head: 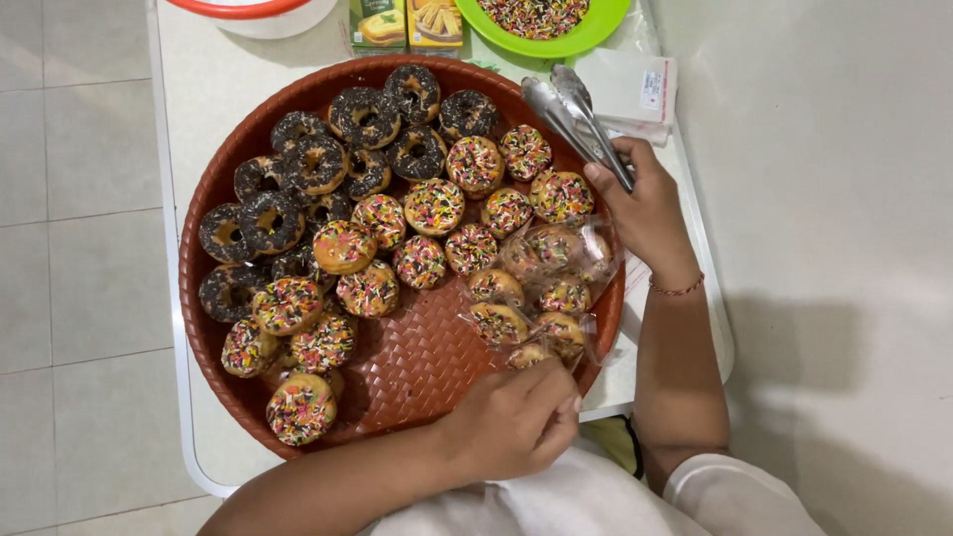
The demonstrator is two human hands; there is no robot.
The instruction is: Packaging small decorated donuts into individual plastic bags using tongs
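White tiles surround a white table (248, 99), on which a round woven red tray (407, 367) is set. Metal tongs (576, 117), smooth and shiny, are clamped in the right hand (645, 208) at the tray's 2 o'clock rim. A clear crinkled bag (551, 293) holding sprinkled donuts lies at 4 o'clock, its lower end pinched by the closed left hand (516, 422). Chocolate donuts (298, 169) are piled at 10 o'clock; rainbow-sprinkled donuts (427, 233) fill the middle. A green plate (596, 30) of sprinkles is seen at 12 o'clock.
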